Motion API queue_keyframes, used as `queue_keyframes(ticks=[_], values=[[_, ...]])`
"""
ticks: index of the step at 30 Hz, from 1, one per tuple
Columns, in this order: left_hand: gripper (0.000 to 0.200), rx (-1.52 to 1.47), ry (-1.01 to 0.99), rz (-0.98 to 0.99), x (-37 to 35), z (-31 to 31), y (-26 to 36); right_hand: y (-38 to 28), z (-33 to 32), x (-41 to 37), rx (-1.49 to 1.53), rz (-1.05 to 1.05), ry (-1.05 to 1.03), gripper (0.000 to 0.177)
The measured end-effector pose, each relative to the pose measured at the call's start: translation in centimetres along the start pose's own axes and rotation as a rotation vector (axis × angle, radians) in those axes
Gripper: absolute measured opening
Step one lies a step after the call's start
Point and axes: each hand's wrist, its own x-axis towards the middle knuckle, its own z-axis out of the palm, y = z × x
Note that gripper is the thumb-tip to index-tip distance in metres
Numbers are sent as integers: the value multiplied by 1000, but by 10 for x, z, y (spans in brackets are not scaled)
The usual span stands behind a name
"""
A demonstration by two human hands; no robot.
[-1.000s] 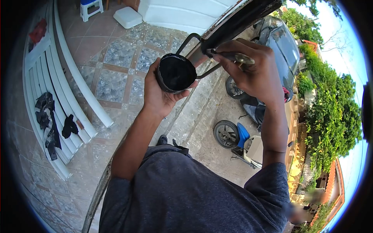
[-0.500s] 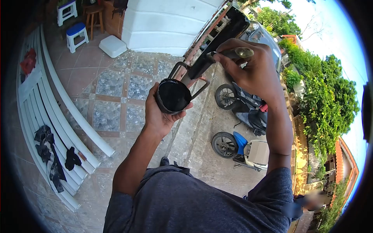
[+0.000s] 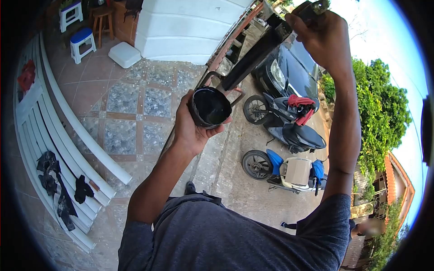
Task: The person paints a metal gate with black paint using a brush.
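Note:
My left hand (image 3: 192, 135) cups a small round pot (image 3: 197, 116) from below, its fingers wrapped around the side. Glossy black paint (image 3: 211, 106) coats the inside of the pot. Higher up, my right hand (image 3: 329, 43) is closed around a paintbrush (image 3: 314, 10); the bristles are hidden. The right fingers are close to the upper end of a black metal bar (image 3: 251, 61). The bar slants down to just behind the pot. Near its lower end, a reddish loop handle (image 3: 239, 95) and a darker loop (image 3: 207, 78) stick out on either side.
Long white panels (image 3: 68, 131) lie at the left, with black-stained rags (image 3: 54, 180) on them. Two motorbikes (image 3: 294, 126) and a dark car (image 3: 289, 72) are parked at the right. Stools (image 3: 83, 41) and a white lid-like box (image 3: 125, 55) stand farther back. Another person (image 3: 357, 228) is at lower right.
My right hand has moved up and to the right along the bar with the paintbrush. The pot in my left hand appears slightly farther right. The view has shifted, showing more of the car and motorbikes.

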Motion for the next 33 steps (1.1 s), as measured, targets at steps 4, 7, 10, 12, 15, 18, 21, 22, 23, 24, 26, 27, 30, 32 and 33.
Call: queue_keyframes(ticks=[4, 7, 10, 12, 15, 18, 21, 22, 23, 24, 26, 27, 30, 32, 33], values=[[67, 4, 16, 12, -2, 0, 2, -21, -30, 4, 256, -313, 193, 9], [67, -12, -11, 0, -5, -2, 0, -31, -18, -7, 364, -320, 37, 4], [66, -16, -11, 2, -7, -4, 0, -11, -12, -15, 332, -279, -95, 7], [67, -10, 3, 4, -9, -7, -2, 11, -19, -14, 218, -310, 128, 7], [68, 43, 49, -17, -13, -1, -2, 30, -25, -39, 481, -142, 285, 12], [68, 57, 112, -3, -16, -2, -5, 26, -10, -75, 781, -7, -5, 18], [68, 56, 134, 8, -19, -4, -10, 25, 30, -102, 832, 81, -251, 16], [68, 55, 120, 19, -19, -5, -12, 30, 44, -108, 825, 59, -302, 16], [68, 52, 109, 32, -19, -7, -15, 35, 58, -113, 837, 60, -317, 15], [68, 46, 98, 50, -18, -9, -18, 39, 71, -116, 849, 56, -334, 15], [68, 40, 111, 76, -17, -10, -25, 44, 88, -117, 831, -40, -345, 14], [68, 37, 118, 92, -16, -11, -30, 46, 95, -115, 796, -131, -331, 14], [68, -20, 141, 141, -13, -10, -46, 67, 111, -107, 824, -249, -223, 13], [68, -32, 124, 203, -8, -12, -58, 82, 99, -99, 970, -102, -175, 12], [68, -36, 115, 235, -5, -14, -64, 91, 95, -96, 1020, -142, -86, 11]])
